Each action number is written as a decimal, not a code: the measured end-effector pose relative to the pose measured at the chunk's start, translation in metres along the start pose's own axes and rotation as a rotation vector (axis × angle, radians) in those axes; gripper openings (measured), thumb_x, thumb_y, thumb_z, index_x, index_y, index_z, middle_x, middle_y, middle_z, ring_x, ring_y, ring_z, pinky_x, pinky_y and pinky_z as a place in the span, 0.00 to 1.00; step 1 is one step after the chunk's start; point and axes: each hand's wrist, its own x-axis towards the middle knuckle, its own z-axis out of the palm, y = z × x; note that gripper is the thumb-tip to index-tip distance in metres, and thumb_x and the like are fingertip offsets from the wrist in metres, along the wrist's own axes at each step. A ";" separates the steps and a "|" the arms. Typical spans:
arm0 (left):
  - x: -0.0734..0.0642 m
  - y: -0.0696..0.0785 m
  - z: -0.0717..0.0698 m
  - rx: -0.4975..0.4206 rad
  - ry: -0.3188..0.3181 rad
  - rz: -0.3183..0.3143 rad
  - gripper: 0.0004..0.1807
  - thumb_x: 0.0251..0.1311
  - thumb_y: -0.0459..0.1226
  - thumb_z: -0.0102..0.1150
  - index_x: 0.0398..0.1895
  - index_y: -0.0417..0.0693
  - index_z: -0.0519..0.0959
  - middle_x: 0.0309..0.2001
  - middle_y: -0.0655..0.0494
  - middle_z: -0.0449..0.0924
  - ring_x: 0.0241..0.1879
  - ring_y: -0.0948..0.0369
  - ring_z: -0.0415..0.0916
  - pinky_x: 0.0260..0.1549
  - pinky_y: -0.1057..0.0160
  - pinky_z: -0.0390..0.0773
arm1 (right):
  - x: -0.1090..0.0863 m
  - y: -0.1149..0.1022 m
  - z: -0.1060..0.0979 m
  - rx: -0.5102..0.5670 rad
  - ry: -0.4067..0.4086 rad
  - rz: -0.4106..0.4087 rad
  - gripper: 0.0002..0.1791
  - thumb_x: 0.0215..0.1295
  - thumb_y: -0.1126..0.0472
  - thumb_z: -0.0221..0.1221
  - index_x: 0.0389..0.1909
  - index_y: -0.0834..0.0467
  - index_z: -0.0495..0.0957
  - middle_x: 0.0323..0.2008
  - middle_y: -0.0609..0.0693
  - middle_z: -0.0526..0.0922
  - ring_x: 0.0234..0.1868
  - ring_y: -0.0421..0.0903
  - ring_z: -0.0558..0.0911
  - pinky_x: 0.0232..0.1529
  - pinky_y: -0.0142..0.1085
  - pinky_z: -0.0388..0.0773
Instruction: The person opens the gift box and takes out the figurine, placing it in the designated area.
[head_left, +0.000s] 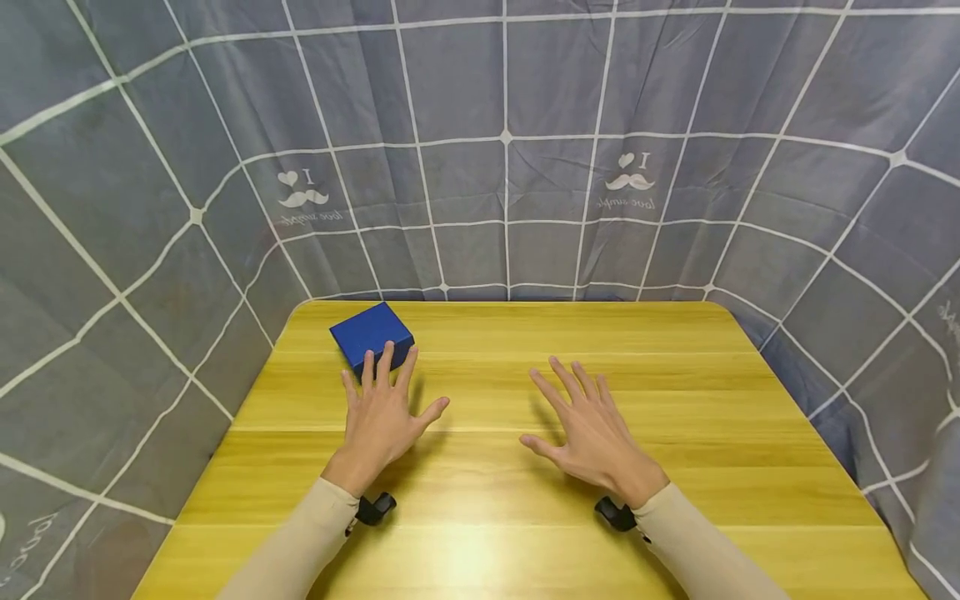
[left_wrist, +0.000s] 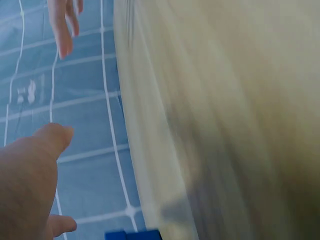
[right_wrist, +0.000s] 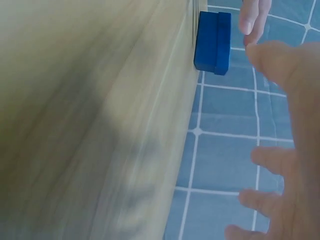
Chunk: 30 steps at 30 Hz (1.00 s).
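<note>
A blue box (head_left: 370, 332) with a lid sits at the far left of the table, turned at an angle. My left hand (head_left: 381, 421) is nearest to it, fingers spread and straight, and in the head view the fingertips overlap the box's front side. The right wrist view shows the box (right_wrist: 212, 44) apart from the left fingers beside it. Over the middle right of the table, my right hand (head_left: 592, 433) hovers with its fingers spread, holding nothing. Only a corner of the box (left_wrist: 132, 235) shows at the bottom of the left wrist view.
The yellow wood-grain table (head_left: 480, 492) has rounded far corners. A grey curtain (head_left: 555, 183) with white grid lines hangs close behind it and along both sides. Each wrist wears a small black camera, the left camera (head_left: 375, 508) and the right camera (head_left: 617, 514).
</note>
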 end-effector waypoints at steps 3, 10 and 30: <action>0.009 -0.014 -0.001 -0.021 0.019 -0.020 0.56 0.65 0.72 0.59 0.88 0.59 0.53 0.87 0.37 0.46 0.84 0.29 0.43 0.74 0.17 0.37 | 0.006 -0.002 0.002 0.016 -0.004 -0.013 0.52 0.69 0.20 0.52 0.87 0.39 0.51 0.87 0.54 0.50 0.86 0.66 0.53 0.80 0.72 0.50; 0.034 -0.049 -0.003 -0.057 0.057 -0.062 0.55 0.65 0.64 0.67 0.87 0.54 0.55 0.84 0.30 0.47 0.82 0.25 0.44 0.73 0.16 0.37 | 0.024 -0.010 0.005 0.034 -0.011 -0.047 0.50 0.71 0.23 0.55 0.87 0.40 0.53 0.87 0.53 0.51 0.85 0.66 0.56 0.80 0.71 0.54; 0.044 -0.097 0.005 -0.138 0.073 -0.041 0.39 0.73 0.41 0.67 0.84 0.52 0.63 0.82 0.30 0.54 0.76 0.27 0.59 0.65 0.24 0.71 | 0.066 -0.046 0.022 0.059 -0.041 -0.153 0.46 0.74 0.34 0.61 0.87 0.40 0.54 0.86 0.53 0.56 0.82 0.64 0.63 0.77 0.65 0.64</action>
